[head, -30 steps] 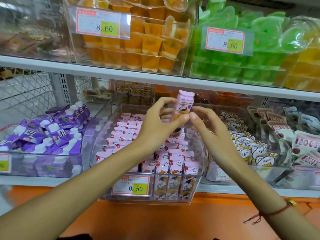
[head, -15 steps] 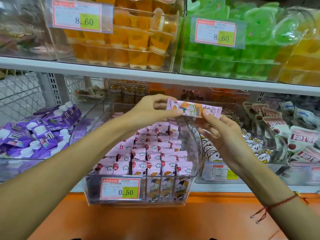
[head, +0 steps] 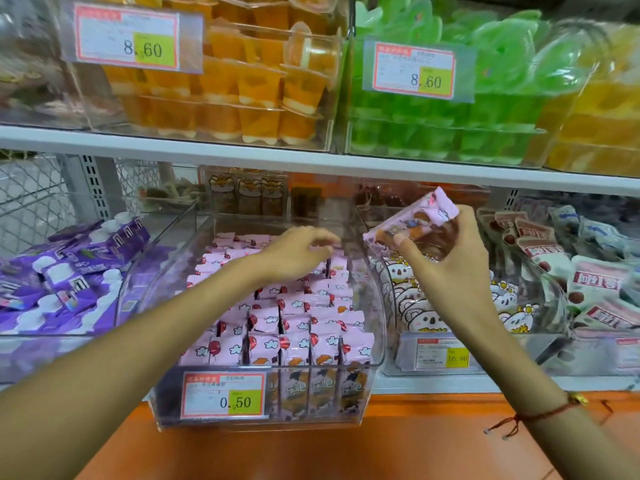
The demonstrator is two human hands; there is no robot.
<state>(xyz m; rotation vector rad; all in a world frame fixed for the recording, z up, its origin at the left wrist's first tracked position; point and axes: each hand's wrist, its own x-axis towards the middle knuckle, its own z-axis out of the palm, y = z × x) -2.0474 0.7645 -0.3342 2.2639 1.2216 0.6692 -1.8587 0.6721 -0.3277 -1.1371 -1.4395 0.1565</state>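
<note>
At the far left, purple pouches [head: 69, 271] with white caps lie heaped in their own clear tray. Next to them stands a clear bin [head: 166, 268] on the lower shelf, filled with rows of small pink packets [head: 294, 323] standing on end; a price tag [head: 223, 394] reading 0.50 is fixed to its front wall.

The left hand [head: 298, 252] hangs over the back rows of that bin, palm down, its fingers loosely bent with nothing visibly in them. It is blurred, so whether the fingertips touch the packets below cannot be told.

To the right, above the bin's right wall, the right hand [head: 446, 265] is raised and pinches one pink packet [head: 412, 220] between thumb and fingers. The packet is tilted, its upper end toward the right, and clear of the bin. A red string bracelet [head: 540, 414] circles that wrist.

Behind the right hand sits a bin of white bear-print packets [head: 415, 306]. On the shelf above are orange jelly cups [head: 242, 88] and, further right, green jelly cups [head: 433, 133].
</note>
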